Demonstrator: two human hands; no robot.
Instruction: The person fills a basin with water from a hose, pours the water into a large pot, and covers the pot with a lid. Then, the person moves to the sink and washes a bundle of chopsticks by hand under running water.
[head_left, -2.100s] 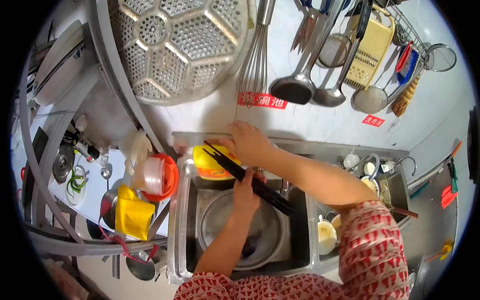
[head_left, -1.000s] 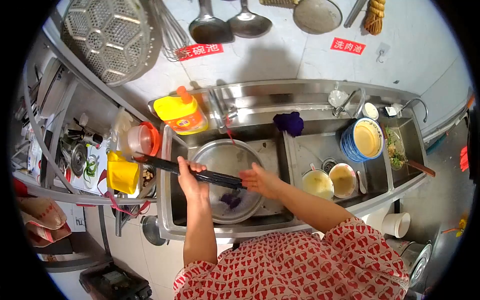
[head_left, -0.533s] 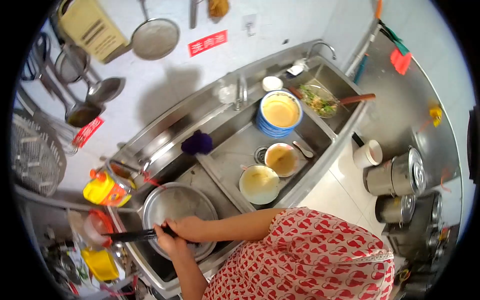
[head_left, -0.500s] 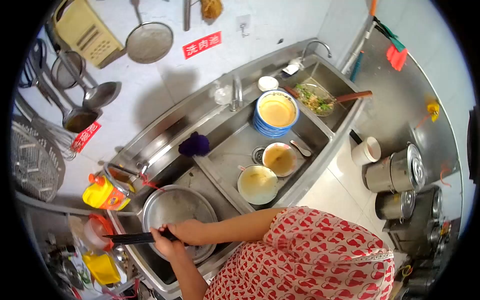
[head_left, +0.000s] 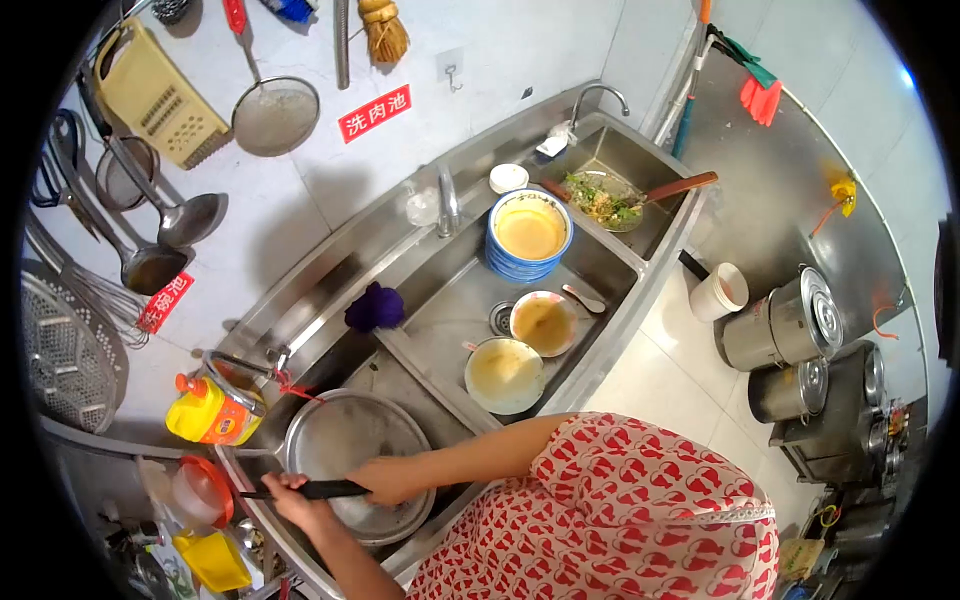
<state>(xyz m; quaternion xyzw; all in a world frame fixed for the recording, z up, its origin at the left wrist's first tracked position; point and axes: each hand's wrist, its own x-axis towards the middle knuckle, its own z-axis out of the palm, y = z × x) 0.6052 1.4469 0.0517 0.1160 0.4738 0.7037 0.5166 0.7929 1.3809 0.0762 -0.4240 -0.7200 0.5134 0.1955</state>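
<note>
A bundle of long black sticks that look like chopsticks (head_left: 335, 489) lies level over a round metal basin (head_left: 350, 430) in the near sink. My right hand (head_left: 392, 480) is closed round the bundle's right end. Farther along, the fingers of my left hand (head_left: 302, 505) wrap round it, and its thin tips stick out to the left. In the middle sink are a stack of blue-rimmed bowls (head_left: 531, 232) and two bowls with brownish liquid, one pale (head_left: 503, 375) and one patterned (head_left: 545, 323).
A purple cloth (head_left: 375, 307) hangs on the sink divider. A yellow detergent bottle (head_left: 215, 410) stands by the near sink's corner. Food scraps lie in a strainer (head_left: 612, 200) in the far sink. Ladles (head_left: 190, 218) and a grater (head_left: 160, 95) hang on the wall.
My hands have moved apart along the bundle: the left one slid towards the tips, the right one stayed at the other end. The view has shifted slightly.
</note>
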